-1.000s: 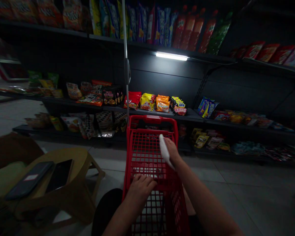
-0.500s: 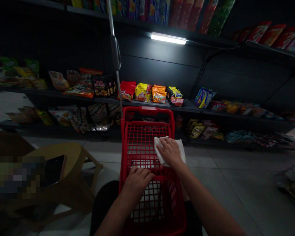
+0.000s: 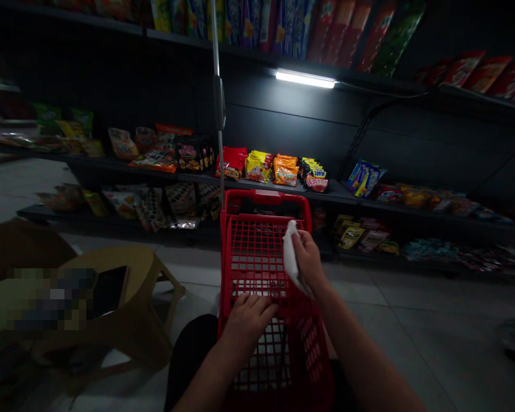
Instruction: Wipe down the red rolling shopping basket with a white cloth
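Note:
A red plastic shopping basket (image 3: 321, 366) with grid walls stands tilted between my knees. Over its near crossbar my left hand (image 3: 253, 315) is closed, fingers together and curled on the edge. My right hand (image 3: 309, 260) grips a white cloth (image 3: 290, 257), possibly a paper wipe, at the basket's right side. The cloth is folded and turned on edge, partly hidden by the fingers. At the basket's far end is a red handle (image 3: 268, 197).
Shelves ahead hold snack packets, including red packs (image 3: 232, 162) and orange packs (image 3: 285, 170). A thin metal pole (image 3: 217, 57) rises beside the basket's far left corner. On the left, a yellowish stool (image 3: 143, 263) carries a dark phone (image 3: 109, 290). A lit tube lamp (image 3: 305, 78) hangs above.
My right hand has turned onto its side and lifted, so the cloth that lay flat under it now stands on edge. The left hand keeps its place on the basket. The view has shifted slightly.

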A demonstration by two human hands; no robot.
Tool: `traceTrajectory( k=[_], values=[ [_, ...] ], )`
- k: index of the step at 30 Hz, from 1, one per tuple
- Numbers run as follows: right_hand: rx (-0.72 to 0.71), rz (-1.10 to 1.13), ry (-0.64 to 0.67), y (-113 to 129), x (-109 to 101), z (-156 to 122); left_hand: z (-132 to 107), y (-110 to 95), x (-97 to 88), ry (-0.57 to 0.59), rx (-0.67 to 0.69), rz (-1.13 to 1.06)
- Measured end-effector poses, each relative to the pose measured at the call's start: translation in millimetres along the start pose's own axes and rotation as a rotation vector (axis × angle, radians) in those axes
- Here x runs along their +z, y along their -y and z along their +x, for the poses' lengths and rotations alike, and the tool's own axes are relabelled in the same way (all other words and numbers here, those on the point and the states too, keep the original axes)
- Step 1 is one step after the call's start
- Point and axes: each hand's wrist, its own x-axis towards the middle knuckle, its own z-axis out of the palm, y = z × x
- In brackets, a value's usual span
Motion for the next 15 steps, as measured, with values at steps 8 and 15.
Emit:
traceTrajectory(
  k=[8, 15],
  values=[
    [-0.52, -0.637, 0.481, 33.8, 95.1, -38.7, -2.2, 6.3, 20.4, -0.14, 0.045, 0.074],
    [-0.558, -0.732, 0.46, 29.1, 103.2, -31.1, 1.8, 9.0, 14.7, -0.033, 0.061, 0.06]
  ],
)
